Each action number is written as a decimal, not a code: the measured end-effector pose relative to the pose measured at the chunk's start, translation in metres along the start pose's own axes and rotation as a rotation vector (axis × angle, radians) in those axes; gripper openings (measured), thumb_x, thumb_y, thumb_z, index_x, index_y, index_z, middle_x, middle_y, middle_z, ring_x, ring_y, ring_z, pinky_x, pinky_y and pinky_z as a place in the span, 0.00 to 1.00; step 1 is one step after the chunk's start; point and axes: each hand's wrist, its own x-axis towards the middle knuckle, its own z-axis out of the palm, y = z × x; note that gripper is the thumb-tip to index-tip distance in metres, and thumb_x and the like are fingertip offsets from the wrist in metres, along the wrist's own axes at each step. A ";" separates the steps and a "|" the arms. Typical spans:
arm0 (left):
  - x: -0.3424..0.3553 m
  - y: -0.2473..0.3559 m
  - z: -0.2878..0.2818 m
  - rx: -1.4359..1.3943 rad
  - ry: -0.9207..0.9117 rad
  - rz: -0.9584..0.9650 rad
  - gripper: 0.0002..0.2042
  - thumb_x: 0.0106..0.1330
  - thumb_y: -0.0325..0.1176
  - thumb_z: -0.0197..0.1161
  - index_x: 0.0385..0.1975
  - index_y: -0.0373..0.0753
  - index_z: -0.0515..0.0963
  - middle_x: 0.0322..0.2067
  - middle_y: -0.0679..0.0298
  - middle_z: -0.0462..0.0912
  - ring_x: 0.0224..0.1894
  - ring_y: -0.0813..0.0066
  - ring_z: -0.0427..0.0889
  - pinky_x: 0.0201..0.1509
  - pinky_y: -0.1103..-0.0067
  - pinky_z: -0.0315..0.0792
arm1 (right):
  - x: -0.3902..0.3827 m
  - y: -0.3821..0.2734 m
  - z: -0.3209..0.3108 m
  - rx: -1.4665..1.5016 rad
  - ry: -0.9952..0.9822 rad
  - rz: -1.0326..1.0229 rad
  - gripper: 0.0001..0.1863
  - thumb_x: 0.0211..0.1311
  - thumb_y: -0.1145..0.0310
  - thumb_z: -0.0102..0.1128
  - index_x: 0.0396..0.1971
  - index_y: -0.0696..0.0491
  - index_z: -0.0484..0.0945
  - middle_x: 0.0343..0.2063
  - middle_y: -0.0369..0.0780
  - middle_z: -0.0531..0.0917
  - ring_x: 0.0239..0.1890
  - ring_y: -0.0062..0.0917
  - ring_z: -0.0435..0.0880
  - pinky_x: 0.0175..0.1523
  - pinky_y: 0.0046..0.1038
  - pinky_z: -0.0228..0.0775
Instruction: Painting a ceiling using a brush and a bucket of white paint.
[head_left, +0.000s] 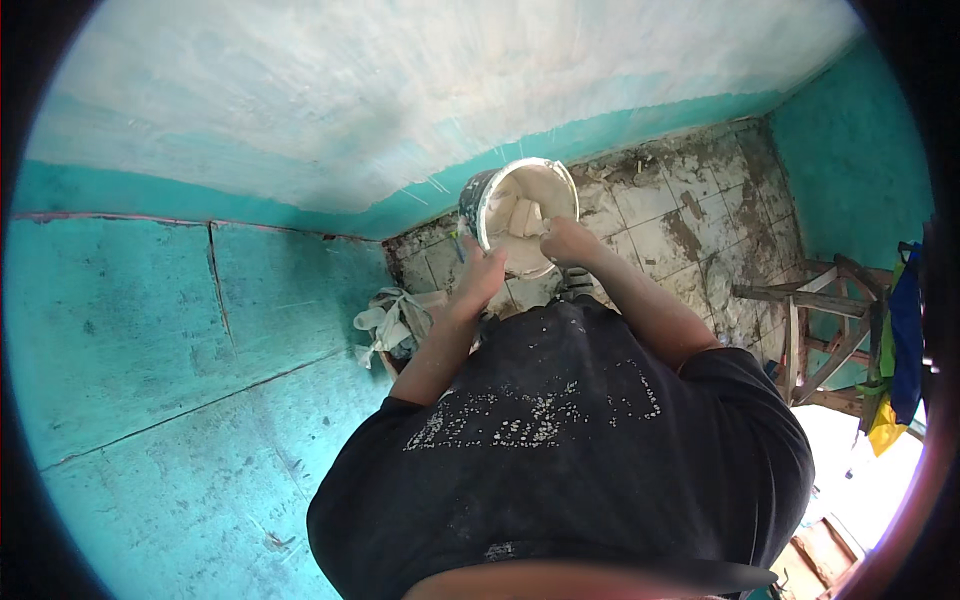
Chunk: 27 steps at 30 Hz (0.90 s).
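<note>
A round bucket [498,190] smeared with white paste stands on the dirty tiled floor below me, with lumps of the white paste [523,217] inside. My left hand [480,275] rests against the bucket's near left side, fingers around its wall. My right hand [567,240] reaches over the near rim into the bucket, fingers closed; what it holds is hidden. Both forearms stretch down from my black, paste-spattered shirt [560,440].
A turquoise wall [180,340] with white plastered patches above runs along the left and far side. A crumpled white sack [392,318] lies by the wall. A wooden frame [820,330] with cloths hung on it stands at the right. The floor tiles [690,220] are stained.
</note>
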 end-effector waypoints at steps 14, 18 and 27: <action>0.024 0.004 0.170 -0.168 0.085 -0.028 0.35 0.54 0.24 0.48 0.61 0.34 0.38 0.48 0.48 0.66 0.45 0.62 0.74 0.38 0.73 0.76 | -0.043 0.201 -0.050 1.029 -0.114 -0.040 0.08 0.56 0.66 0.47 0.25 0.54 0.73 0.17 0.36 0.74 0.17 0.23 0.73 0.23 0.27 0.65; 0.009 0.008 0.172 -0.115 0.087 -0.075 0.34 0.54 0.25 0.48 0.60 0.32 0.41 0.46 0.48 0.68 0.47 0.62 0.73 0.38 0.73 0.76 | -0.073 0.212 -0.063 1.677 -0.501 0.188 0.11 0.61 0.63 0.40 0.29 0.51 0.71 0.15 0.31 0.70 0.12 0.17 0.68 0.19 0.20 0.62; -0.002 -0.028 0.173 -0.077 0.178 -0.119 0.32 0.53 0.24 0.49 0.59 0.30 0.44 0.46 0.45 0.68 0.43 0.59 0.76 0.36 0.73 0.77 | -0.087 0.213 -0.072 1.985 -0.843 0.096 0.15 0.59 0.63 0.40 0.41 0.56 0.68 0.13 0.32 0.66 0.10 0.16 0.61 0.17 0.19 0.57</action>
